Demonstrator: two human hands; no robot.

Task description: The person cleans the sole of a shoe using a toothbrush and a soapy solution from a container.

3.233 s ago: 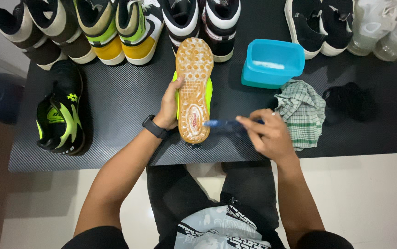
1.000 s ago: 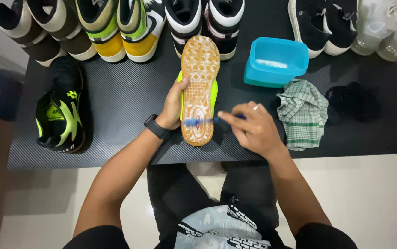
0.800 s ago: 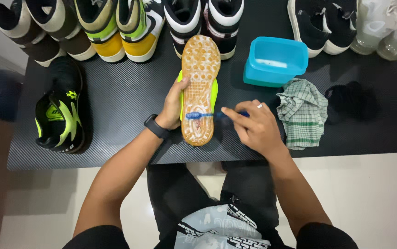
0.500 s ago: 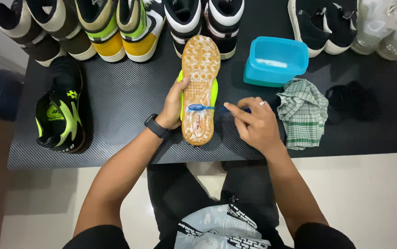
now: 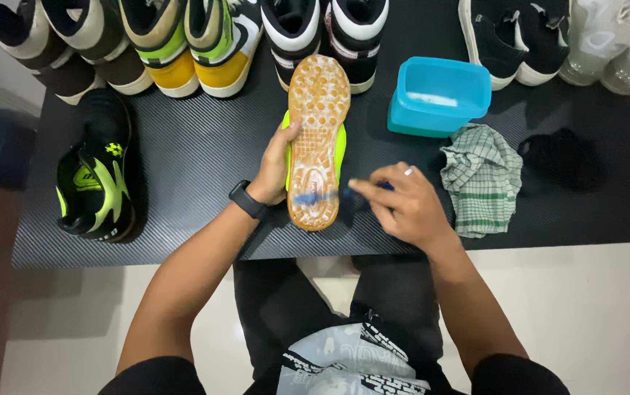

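Tan sole (image 5: 317, 139) upturned, blue brush (image 5: 308, 197) now at its heel.
Left hand (image 5: 275, 168) grips the shoe; right hand (image 5: 403, 205) clasps the brush, moved down from mid-sole.

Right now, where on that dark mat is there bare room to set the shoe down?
Bare mat lies between the black-and-green shoe and the left hand holding the upturned shoe. A smaller patch lies right of the black cloth. The back row of shoes, blue tub and checked cloth crowd the rest.

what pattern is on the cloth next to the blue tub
Green-and-white check on the cloth, clearest in the head view.
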